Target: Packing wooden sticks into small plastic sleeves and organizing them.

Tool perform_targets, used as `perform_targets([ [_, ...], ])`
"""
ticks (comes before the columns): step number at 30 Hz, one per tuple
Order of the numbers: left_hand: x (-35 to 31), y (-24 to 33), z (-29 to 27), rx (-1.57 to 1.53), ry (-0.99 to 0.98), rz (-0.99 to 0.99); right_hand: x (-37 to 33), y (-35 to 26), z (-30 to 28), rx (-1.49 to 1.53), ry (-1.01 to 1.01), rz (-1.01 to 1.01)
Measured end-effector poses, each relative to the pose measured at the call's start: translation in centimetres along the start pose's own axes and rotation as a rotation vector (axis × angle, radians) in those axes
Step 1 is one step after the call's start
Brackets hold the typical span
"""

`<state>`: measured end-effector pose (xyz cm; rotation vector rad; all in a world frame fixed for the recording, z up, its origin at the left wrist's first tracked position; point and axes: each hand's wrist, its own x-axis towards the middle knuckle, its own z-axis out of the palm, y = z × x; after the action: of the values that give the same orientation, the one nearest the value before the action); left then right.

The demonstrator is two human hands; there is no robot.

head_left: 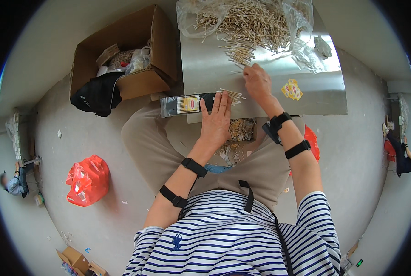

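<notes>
My left hand (216, 120) lies with its fingers stretched flat over a black strip (208, 97) at the table's near edge. Left of those fingers, a clear plastic sleeve (171, 106) holds a row of cotton swabs and a yellow label card (191, 104). Loose cotton swabs (233, 96) fan out to the right of the same fingers. Farther back, my right hand (257, 83) is closed in a pinch at the near end of a spill of swabs (240, 53). Its fingertips hide whatever is between them. A large heap of swabs (249, 23) covers the far part of the metal tabletop (205, 69).
Yellow cards (291, 89) lie at the table's right, below crumpled clear plastic (306, 60). An open cardboard box (141, 87) with a black cloth (97, 96) stands left. A red bag (89, 179) sits on the floor. A scrap-filled box (242, 130) is between my knees. Other people (15, 184) sit far off.
</notes>
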<state>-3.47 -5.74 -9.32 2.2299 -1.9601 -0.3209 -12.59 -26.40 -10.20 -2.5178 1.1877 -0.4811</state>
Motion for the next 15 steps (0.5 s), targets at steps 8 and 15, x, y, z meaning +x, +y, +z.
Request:
perform_targets([
  [8, 0.0, -0.4, 1.4, 0.029, 0.068, 0.005, -5.1, -3.4, 2.5, 0.101, 0.143, -0.224],
  [15, 0.1, 0.0, -0.1, -0.032, 0.005, -0.004, -4.7, -3.1, 1.5, 0.068, 0.159, -0.229],
])
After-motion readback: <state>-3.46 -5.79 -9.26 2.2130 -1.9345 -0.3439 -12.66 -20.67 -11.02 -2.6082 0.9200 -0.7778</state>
